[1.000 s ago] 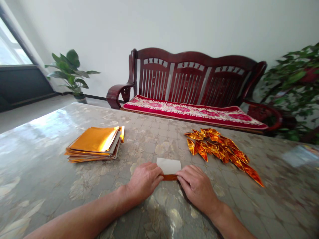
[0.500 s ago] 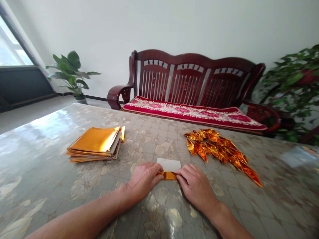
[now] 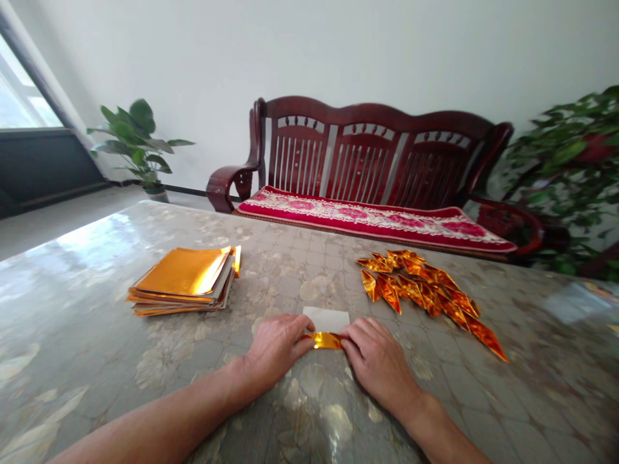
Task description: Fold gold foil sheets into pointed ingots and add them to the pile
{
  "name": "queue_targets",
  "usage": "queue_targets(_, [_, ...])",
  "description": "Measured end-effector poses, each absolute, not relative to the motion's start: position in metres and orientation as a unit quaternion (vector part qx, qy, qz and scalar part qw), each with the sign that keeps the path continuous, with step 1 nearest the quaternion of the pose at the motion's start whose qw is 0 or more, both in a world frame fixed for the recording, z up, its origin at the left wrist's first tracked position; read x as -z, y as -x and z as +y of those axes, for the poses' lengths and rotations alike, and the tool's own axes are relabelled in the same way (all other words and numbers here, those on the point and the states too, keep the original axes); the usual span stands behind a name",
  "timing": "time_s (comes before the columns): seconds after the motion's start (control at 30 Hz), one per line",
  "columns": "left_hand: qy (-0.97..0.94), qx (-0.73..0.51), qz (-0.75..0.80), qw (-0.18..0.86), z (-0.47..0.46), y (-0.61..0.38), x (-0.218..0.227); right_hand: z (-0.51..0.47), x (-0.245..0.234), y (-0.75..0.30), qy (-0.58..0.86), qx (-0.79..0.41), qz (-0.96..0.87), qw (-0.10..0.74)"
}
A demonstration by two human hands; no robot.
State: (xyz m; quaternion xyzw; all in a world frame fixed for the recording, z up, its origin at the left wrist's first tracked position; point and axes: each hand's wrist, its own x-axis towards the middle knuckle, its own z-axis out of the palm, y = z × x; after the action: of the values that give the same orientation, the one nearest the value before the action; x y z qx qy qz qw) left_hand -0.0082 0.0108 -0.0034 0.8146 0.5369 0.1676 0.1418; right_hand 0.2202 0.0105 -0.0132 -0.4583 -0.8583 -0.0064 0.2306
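Observation:
A sheet of gold foil paper [image 3: 327, 318] lies on the table with its pale side up, and its near edge is folded over into a narrow shiny gold band. My left hand [image 3: 278, 343] pinches the left end of that band between thumb and fingers. At the right end, my right hand [image 3: 378, 356] grips the band the same way. Left of my hands is a stack of gold foil paper sheets [image 3: 181, 274]. Several folded gold foil pieces [image 3: 425, 290] with pointed ends lie in rows at the right.
The table [image 3: 271, 425] has a glossy, patterned cover. A clear plastic packet [image 3: 578, 303] rests near its right edge. Behind stands a dark red wooden bench [image 3: 372, 154] with a red floral seat cover [image 3: 372, 216]. Potted plants [image 3: 138, 138] flank the bench.
Both hands stay at the ends of the folded band, almost unmoved. The gold band now catches more light and looks slightly bowed. The whole view has shifted very slightly.

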Motion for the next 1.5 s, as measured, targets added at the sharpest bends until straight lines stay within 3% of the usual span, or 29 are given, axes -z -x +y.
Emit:
queue_targets(0.4, [-0.8, -0.217, 0.51, 0.229, 0.01, 0.012, 0.005, 0.011, 0.016, -0.222, 0.46, -0.024, -0.856, 0.235])
queue_targets(0.63, [-0.809, -0.174, 0.518, 0.218, 0.01, 0.009, -0.003, 0.011, 0.016, -0.221, 0.458, -0.021, -0.852, 0.253])
queue_targets(1.5, [-0.811, -0.135, 0.536, 0.192, 0.012, 0.007, -0.005, 0.009, 0.015, -0.219, 0.477, 0.02, -0.855, 0.201])
